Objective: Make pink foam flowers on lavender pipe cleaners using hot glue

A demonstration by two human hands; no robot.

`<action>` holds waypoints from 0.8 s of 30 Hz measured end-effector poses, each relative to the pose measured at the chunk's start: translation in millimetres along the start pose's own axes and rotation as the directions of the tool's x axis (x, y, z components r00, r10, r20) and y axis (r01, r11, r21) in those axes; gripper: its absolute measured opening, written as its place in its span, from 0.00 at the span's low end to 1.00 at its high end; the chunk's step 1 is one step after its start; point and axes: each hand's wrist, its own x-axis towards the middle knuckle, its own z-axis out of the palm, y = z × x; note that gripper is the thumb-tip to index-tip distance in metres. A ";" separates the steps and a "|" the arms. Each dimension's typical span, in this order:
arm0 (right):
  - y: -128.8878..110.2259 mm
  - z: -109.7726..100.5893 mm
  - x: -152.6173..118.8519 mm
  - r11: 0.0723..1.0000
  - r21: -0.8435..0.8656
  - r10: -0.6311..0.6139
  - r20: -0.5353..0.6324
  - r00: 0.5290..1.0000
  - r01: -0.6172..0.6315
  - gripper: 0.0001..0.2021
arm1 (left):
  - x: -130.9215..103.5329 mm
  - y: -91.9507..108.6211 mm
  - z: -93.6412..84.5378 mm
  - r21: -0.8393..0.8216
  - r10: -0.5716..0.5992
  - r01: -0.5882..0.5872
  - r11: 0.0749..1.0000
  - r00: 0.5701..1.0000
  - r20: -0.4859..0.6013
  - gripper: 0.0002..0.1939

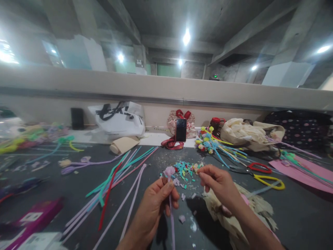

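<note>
My left hand (156, 203) pinches a lilac chenille-stem flower (169, 171) just under its fluffy head, and the stem runs down past my palm. To the right, my right hand (221, 185) is raised with thumb and forefinger pressed together; whatever sits between them is too small to make out. Beyond and between the hands lies a scatter of small turquoise clippings (185, 170) on the dark table, with red and cream bits among them. A few lilac clippings (182, 218) lie closer to me. Under my right forearm is a crumpled cream cloth or wrapping (262, 208), partly hidden.
Loose chenille stems (111, 194) spread on the left. Scissors with red and yellow handles (270, 182) lie right, near a bundle of colourful flowers (208, 140). A phone (180, 129) stands at the back, between a white bag (122, 123) and a cream bag (239, 132).
</note>
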 end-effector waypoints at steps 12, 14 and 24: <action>14.8 -96.0 -65.5 0.881 -0.454 0.134 -0.031 0.990 -0.134 0.12 | -0.4 1.1 2.2 0.028 -0.053 0.054 0.998 0.998 -0.033 0.10; 28.7 -102.2 -77.8 0.820 -0.557 0.159 0.005 0.987 -0.130 0.11 | 0.5 1.1 3.0 0.043 -0.066 0.068 0.997 0.997 -0.035 0.10; 52.1 -97.3 -104.4 0.585 -0.790 0.246 -0.045 0.968 -0.185 0.05 | -14.0 -31.8 57.7 0.244 -0.247 0.213 0.946 0.962 0.115 0.12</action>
